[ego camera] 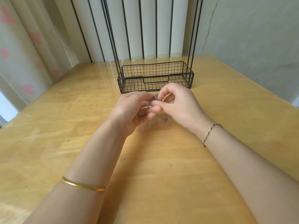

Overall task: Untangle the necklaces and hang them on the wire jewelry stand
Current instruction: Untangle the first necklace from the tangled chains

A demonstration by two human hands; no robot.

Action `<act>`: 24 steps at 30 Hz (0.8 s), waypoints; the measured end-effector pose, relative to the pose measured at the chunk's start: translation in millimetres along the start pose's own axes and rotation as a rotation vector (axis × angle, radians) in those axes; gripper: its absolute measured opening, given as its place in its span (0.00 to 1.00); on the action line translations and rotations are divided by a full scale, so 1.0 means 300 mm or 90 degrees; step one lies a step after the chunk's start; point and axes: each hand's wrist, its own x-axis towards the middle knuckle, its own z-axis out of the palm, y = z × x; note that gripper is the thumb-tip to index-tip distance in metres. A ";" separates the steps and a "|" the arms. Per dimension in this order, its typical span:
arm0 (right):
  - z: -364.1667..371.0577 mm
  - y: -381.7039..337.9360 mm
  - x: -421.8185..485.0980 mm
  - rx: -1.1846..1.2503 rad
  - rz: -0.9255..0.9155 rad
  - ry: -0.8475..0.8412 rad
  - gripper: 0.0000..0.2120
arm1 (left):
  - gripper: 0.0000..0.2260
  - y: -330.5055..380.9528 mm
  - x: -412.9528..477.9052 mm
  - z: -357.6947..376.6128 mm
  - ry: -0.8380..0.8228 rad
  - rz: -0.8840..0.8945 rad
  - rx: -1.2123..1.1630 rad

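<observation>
Necklaces (155,96): small tangled clump, held betw. both hands just above the table (72,120). Left hand (134,109) grips it from 9 o'clock. Right hand (179,105) pinches w/ thumb + forefinger from 3 o'clock. Probably v. light, limp, slippery, with fine links that could snap, so best to tease loose loops, not pull. Stand (155,77) is near, at 12 o'clock.

The wire jewelry stand (155,76) is showing matt black metal wire. Beneath it, the table (64,126) is gleaming as smooth, glossy wood. Just in front of the stand, the necklaces (155,95) are glinting as fine metal chain.
</observation>
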 end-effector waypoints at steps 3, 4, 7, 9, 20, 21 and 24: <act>0.011 0.005 0.000 -0.059 -0.042 0.027 0.09 | 0.05 0.001 -0.002 0.004 -0.007 -0.001 -0.003; 0.012 0.006 0.001 -0.062 -0.046 0.026 0.08 | 0.05 0.000 -0.002 0.005 -0.003 0.003 0.002; 0.000 0.001 0.008 0.002 0.005 0.001 0.05 | 0.05 -0.008 0.004 0.007 0.026 0.020 0.023; -0.029 -0.010 0.012 0.159 0.111 -0.029 0.04 | 0.05 -0.016 0.011 0.005 0.056 0.034 0.063; -0.128 -0.003 -0.014 0.572 0.374 -0.100 0.10 | 0.09 -0.032 0.002 0.041 0.045 -0.028 0.043; -0.130 0.005 -0.024 0.539 0.378 -0.110 0.10 | 0.09 -0.036 0.000 0.045 0.053 -0.009 0.073; -0.125 0.026 -0.049 0.358 0.365 -0.129 0.10 | 0.06 -0.040 -0.005 0.055 0.072 0.033 0.094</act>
